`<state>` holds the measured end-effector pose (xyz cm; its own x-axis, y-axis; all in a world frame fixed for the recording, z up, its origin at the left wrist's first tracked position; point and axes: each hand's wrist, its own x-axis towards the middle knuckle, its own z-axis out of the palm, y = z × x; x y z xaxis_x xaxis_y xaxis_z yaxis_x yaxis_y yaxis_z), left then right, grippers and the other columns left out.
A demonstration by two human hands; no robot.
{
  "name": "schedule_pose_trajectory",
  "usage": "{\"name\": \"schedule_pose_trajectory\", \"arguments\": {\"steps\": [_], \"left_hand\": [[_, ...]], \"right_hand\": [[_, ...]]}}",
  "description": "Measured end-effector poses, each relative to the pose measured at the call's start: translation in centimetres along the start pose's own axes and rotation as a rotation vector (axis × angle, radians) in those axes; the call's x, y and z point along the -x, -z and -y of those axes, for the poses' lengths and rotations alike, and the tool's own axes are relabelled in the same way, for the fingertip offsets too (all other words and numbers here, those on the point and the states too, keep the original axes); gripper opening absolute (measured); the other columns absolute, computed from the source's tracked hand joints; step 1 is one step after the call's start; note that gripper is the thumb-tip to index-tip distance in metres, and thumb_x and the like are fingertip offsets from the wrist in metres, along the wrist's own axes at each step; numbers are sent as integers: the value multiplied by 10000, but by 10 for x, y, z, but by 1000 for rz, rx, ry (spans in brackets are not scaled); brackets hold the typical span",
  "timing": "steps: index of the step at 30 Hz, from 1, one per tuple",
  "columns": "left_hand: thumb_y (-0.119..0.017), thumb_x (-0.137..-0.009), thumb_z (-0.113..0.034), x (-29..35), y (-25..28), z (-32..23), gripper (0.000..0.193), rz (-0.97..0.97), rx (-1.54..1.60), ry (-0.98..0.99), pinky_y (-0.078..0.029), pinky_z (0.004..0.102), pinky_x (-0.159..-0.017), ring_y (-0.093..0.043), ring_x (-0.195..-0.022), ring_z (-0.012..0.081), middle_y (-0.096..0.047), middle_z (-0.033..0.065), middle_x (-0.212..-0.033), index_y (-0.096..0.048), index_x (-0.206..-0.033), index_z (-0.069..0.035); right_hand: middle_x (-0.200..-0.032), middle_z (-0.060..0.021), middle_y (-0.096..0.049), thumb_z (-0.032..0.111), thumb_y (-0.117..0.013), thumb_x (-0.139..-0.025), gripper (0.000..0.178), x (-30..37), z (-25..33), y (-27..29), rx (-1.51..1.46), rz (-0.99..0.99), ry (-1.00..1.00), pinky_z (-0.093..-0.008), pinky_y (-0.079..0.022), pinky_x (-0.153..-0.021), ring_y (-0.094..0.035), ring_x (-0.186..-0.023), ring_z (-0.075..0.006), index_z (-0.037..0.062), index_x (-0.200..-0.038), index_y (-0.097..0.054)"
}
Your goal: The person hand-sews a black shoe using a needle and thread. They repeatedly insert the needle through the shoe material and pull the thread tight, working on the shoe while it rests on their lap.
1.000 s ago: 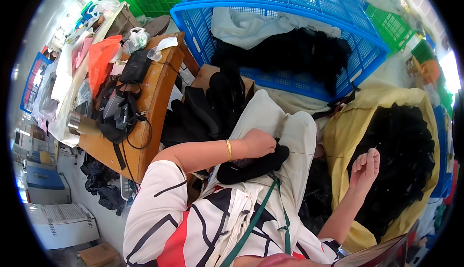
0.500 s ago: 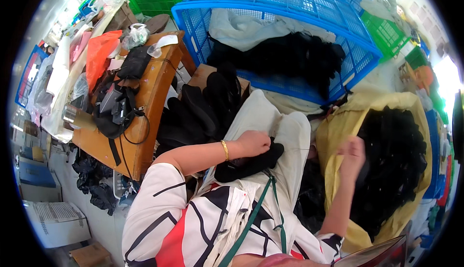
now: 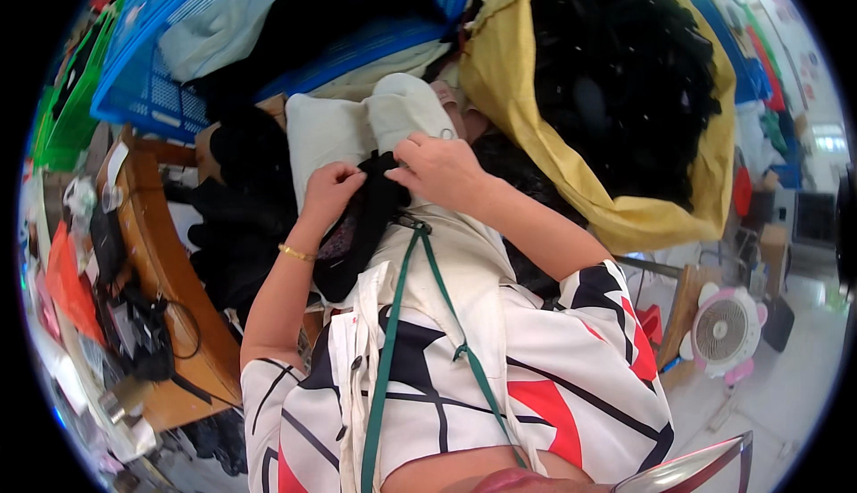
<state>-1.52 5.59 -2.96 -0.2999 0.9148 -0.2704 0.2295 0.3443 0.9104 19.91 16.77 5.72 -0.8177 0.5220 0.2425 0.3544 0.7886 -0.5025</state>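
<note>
Large blue plastic crate (image 3: 143, 100) at top left, cut off by the view edge, with whitish cloth (image 3: 223, 33) and black material inside. Big yellow sack (image 3: 661, 225) at upper right, mouth open, full of black pieces (image 3: 616, 91). Wooden table (image 3: 165, 243) on the left, cluttered along its far side. Cream-covered lap (image 3: 328, 127) in the middle, dark heap (image 3: 237, 207) just beside, toward the table. White fan (image 3: 723, 330) with pink parts well apart at right. On the lap, close to the body: black padded piece (image 3: 353, 243), elongated, slanting, patterned patch partly showing. Right hand (image 3: 437, 171) at its far end, fingers bent, thumb against black material; firm grip or mere touch, cannot tell. Left hand (image 3: 332, 191) just beside, fingertips pinched on the same piece's edge. Hands near each other, not touching. Gold bracelet (image 3: 296, 253) on left wrist.
</note>
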Motion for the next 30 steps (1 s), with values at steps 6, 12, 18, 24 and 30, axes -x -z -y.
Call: {"name": "schedule_pose_trajectory", "arguments": {"steps": [6, 12, 18, 24, 30], "left_hand": [[-714, -851, -206, -4, -3, -1, 212, 2, 28, 31, -461, 269, -580, -570, -611, 96, -655, 17, -697, -708, -861, 6], [-710, -850, -213, -3, -3, -9, 223, -11, 100, 66, -484, 269, -579, -585, -604, 104, -655, 24, -704, -700, -845, 9], [-707, -877, -211, 4, 0, -5, 158, 6, 265, 201, -462, 216, -556, -572, -640, 70, -645, -16, -774, -705, -888, -54], [-706, -883, -207, 6, -1, -7, 165, 9, 391, 268, -464, 212, -562, -567, -639, 69, -653, -8, -795, -697, -907, -44], [-711, -881, -219, 8, 0, -11, 180, 16, 435, 301, -463, 212, -564, -570, -646, 70, -645, -8, -783, -691, -906, -42]], "right_hand": [[-732, -154, -695, 651, -539, -866, 639, 24, 22, -4, 146, 693, -201, -444, -532, -655, -694, -752, -339, 46, -787, -729], [-768, -192, -674, 470, -696, -792, 448, 41, -17, -30, -122, 746, -246, -454, -512, -693, -659, -768, -377, 21, -790, -691], [-779, -168, -640, 184, -670, -846, 243, 47, -18, 14, -392, 640, -321, -384, -486, -659, -618, -699, -302, 19, -999, -580], [-782, -161, -618, 231, -661, -890, 264, 7, 9, 19, -201, 401, -166, -371, -481, -641, -616, -693, -300, 44, -1069, -608], [-802, -109, -645, 308, -624, -919, 241, -26, 20, -13, 188, 366, 78, -442, -507, -623, -654, -724, -333, 72, -870, -613]]}}
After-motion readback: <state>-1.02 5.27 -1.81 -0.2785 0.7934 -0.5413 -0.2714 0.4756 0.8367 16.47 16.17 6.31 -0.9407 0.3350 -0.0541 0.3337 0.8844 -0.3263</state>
